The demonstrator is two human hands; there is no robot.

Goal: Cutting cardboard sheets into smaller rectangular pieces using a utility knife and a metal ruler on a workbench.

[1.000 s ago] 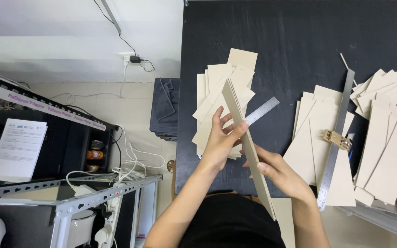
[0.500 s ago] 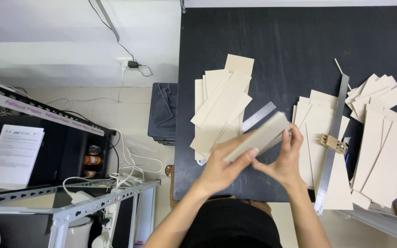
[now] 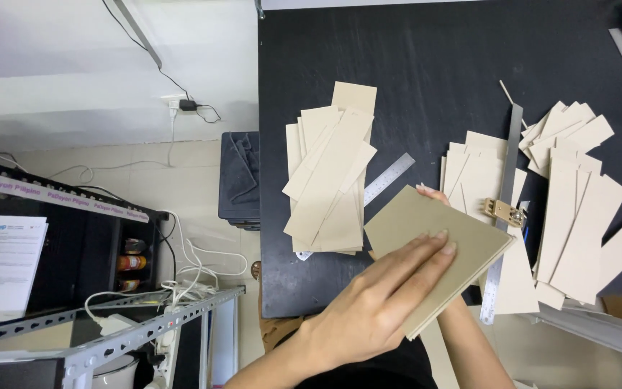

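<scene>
- The left hand (image 3: 376, 310) lies flat, fingers stretched out together, on top of a thick tan rectangular board (image 3: 437, 252); the fingertips reach about to the board's middle.
- The right hand (image 3: 433, 194) is almost wholly hidden beneath the board. Only fingertips show at its far edge, so it seems to carry the board from below; whether it grips cannot be told.
- The board sits tilted above the near edge of the black desk (image 3: 426, 65), its long axis running from lower left to upper right, one corner pointing toward the loose pile of tan card strips (image 3: 329, 173).
- A short steel ruler (image 3: 390, 178) lies slantwise between that pile and the board, partly under both.
- Just to the right, a second heap of tan card pieces (image 3: 476, 180) is crossed by a long steel ruler (image 3: 505, 187) bearing a small brass clamp (image 3: 504, 211), close to the board's right corner.
- Further right, more tan offcuts (image 3: 577, 209) lie well apart from both hands.
</scene>
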